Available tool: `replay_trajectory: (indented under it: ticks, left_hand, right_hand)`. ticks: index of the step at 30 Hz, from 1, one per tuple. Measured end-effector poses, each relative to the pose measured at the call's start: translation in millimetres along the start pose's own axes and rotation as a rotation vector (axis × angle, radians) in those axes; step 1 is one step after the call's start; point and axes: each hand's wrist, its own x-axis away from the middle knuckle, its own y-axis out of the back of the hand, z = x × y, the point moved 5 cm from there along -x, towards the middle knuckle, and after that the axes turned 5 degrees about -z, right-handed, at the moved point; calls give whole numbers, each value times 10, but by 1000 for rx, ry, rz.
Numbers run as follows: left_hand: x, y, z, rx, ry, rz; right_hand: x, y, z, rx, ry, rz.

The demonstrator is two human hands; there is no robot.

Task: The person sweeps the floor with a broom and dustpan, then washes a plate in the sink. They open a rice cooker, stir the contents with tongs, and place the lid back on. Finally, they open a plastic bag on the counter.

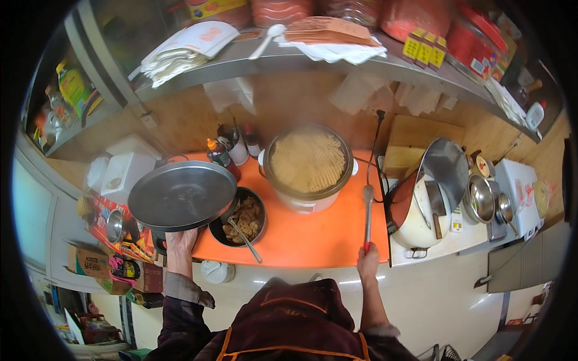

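My left hand (181,241) holds a large round dark metal pan (182,194) from below its near rim, with the fingers mostly hidden. The pan is raised at the left, and its right edge overlaps a dark pot (212,233). Pieces of brown meat (247,216) and a metal spoon (244,239) are in that pot. My right hand (368,261) grips the red handle of metal tongs (368,212), which point away from me. Between the two hands, farther back, stands a steaming white electric cooker (309,205) full of yellowish ridged food (309,160).
An orange tabletop (307,246) bears the cooker and pot. Sauce bottles (221,155) stand behind the pan. A cord (375,140) hangs right of the cooker. A cleaver (435,205) lies at right near a big metal pot (445,158). A shelf (307,67) overhangs the back.
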Motion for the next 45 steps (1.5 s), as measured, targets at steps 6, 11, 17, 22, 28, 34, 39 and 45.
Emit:
replay_trajectory:
  ticks: [6,11,17,22,28,34,39,45]
  left_hand:
    - [-67,117,-26,55,76,73]
    - [-142,265,-29,94,111,53]
    - [-124,395,-121,68,61,53]
    - [-49,380,-116,2,59,54]
    - [27,258,-101,-6,61,126]
    - [-48,340,-97,46,73,124]
    - [-46,294,-57,69,120,160]
    - [-10,254,-36,56,103,155]
  right_hand:
    - [-193,1170,2065,-80,273,146]
    - [-661,551,2833,346,594,222]
    - [-1113,228,3092,652,624,257]
    - [-1196,112,3214,732,561,389]
    - [-1018,610,3475,786,487,411]
    - [-1177,1266,3677,642,531,381]
    - [-1537,1174,3577,668,562,193]
    - [-1888,353,3309,657,512,332]
